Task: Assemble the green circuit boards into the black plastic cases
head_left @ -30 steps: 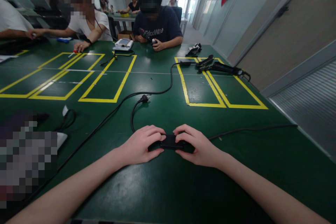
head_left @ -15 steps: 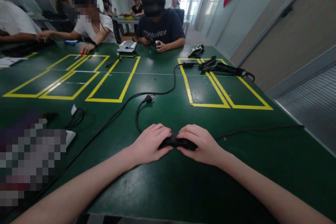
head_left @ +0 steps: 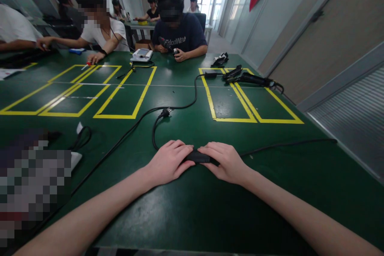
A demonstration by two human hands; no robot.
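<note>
The black box sits between the person's hands, toward the near side of the counter; the left grip and right grip each curl around one end, fingers over the top and thumb along the near side, closed in on it. Held only by its ends, it could twist or slip if one side pressed harder. The plug cord bends away from beside the left grip, so turning the box might drag the plug against the long cable just behind it. The other cord reaches the counter's right edge, where a snag could tug back. Fingers cover both ends of the box, so no cord entry shows, nor can I tell whether its underside touches the counter. That cord's far end is out of sight, and a pixelated patch masks whatever lies lower left.
</note>
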